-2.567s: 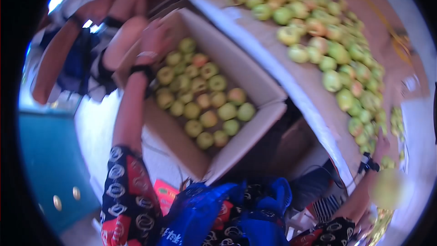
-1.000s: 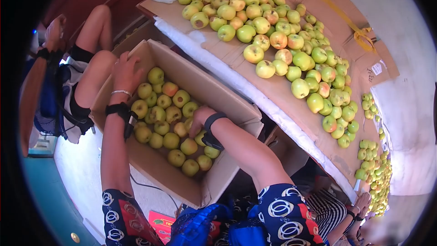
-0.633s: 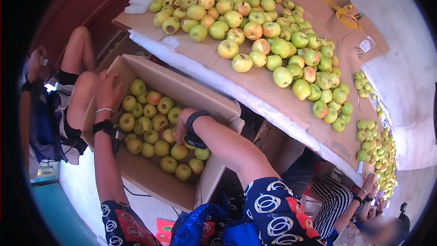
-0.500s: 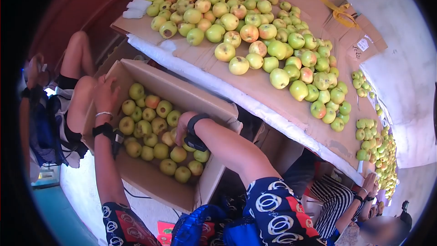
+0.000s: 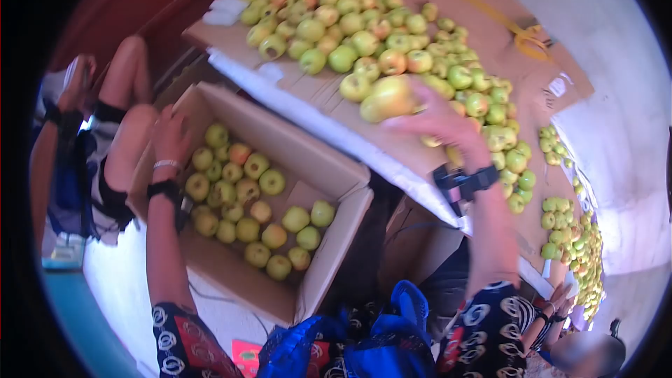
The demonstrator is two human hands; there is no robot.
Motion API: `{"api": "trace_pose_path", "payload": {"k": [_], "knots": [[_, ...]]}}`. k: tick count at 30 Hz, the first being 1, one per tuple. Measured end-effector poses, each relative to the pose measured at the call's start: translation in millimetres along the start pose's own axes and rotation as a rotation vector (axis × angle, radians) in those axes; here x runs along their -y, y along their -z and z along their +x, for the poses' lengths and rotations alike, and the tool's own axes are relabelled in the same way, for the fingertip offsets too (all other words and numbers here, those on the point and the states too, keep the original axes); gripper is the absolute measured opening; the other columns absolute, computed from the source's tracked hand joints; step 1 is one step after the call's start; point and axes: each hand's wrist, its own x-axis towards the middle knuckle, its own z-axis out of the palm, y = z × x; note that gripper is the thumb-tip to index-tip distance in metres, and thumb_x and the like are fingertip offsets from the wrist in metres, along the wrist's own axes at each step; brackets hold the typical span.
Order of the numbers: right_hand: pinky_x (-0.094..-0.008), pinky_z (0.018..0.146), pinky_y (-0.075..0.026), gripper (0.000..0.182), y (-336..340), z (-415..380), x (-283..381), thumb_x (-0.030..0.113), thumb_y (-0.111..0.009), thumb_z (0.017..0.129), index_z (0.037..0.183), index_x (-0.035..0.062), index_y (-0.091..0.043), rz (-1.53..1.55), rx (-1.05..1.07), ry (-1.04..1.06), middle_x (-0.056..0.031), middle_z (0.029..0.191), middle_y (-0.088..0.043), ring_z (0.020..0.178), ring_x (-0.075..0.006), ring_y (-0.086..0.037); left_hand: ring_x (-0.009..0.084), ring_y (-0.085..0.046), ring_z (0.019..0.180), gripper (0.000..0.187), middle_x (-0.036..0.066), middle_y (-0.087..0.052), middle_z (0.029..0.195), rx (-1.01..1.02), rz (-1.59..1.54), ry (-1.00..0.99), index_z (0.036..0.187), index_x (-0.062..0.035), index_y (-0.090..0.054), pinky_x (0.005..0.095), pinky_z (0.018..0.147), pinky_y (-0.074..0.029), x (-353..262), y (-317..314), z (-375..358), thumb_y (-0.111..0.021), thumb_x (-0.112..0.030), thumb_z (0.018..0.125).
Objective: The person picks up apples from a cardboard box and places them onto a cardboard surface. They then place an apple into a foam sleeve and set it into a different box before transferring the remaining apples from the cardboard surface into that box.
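Note:
My left hand (image 5: 171, 138) rests on the far left wall of an open cardboard box (image 5: 294, 141), fingers curled over its rim. The box is partly filled with yellow-green apples (image 5: 248, 192). My right hand (image 5: 437, 124) is raised over the table (image 5: 318, 94), closed around a large yellow-green apple (image 5: 387, 98), which looks blurred. A big heap of green, yellow and reddish apples (image 5: 336, 24) lies on the cardboard-covered table just beyond that hand. Both wrists wear black bands.
A seated person's bare legs (image 5: 129, 94) are just left of the box. Another person (image 5: 584, 350) is at the bottom right. More apples (image 5: 570, 234) lie on the floor at the right. A yellow strap (image 5: 521, 31) crosses the far table.
My right hand has left the box, swung up and right over the table, and now grips an apple. My left hand stays on the box wall. The view has shifted slightly.

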Motion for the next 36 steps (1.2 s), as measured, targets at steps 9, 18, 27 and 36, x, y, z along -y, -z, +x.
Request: {"api": "trace_pose_path", "payload": {"k": [9,18,27,36], "knots": [[-0.0408,0.102,-0.029,0.075,85,-4,-156,0.015,-0.065,0.06,0.13,0.0185,-0.038,-1.108,-0.248,-0.133,-0.0297,0.132,-0.025,0.123,-0.042,-0.028,0.0319,-0.052,0.1,0.032,0.012,-0.049,0.118,0.056,0.107,0.023,0.098,-0.0158,-0.059,0.0416,0.084,-0.043,3,-3,5,-0.067,-0.022,0.068],[-0.0382,0.104,-0.025,0.07,62,-2,-163,0.012,-0.058,0.066,0.131,0.0174,-0.035,-0.915,-0.323,-0.262,-0.0316,0.135,-0.021,0.128,-0.0413,-0.02,0.0311,-0.052,0.1,0.031,0.009,-0.049,0.117,0.039,0.129,0.075,0.097,-0.0181,-0.062,0.0413,0.085,-0.043,-5,1,3,-0.068,-0.027,0.067],[-0.0387,0.085,-0.036,0.033,-135,-18,27,0.024,-0.061,0.072,0.096,0.0014,-0.058,-0.389,0.34,0.665,-0.0113,0.084,-0.059,0.074,-0.0263,-0.056,0.0333,-0.051,0.101,0.033,0.013,-0.048,0.117,0.013,-0.002,-0.021,0.098,-0.0152,-0.058,0.0427,0.084,-0.042,12,-12,3,-0.069,-0.02,0.067],[-0.0511,0.064,-0.048,0.025,-239,-12,81,0.019,-0.062,0.072,0.095,0.0097,-0.067,-0.621,0.791,0.03,-0.0113,0.097,-0.062,0.093,-0.0317,-0.058,0.0323,-0.051,0.099,0.033,0.01,-0.047,0.117,0.066,0.015,0.118,0.096,-0.016,-0.06,0.0439,0.083,-0.041,-8,5,6,-0.07,-0.019,0.065]]}}
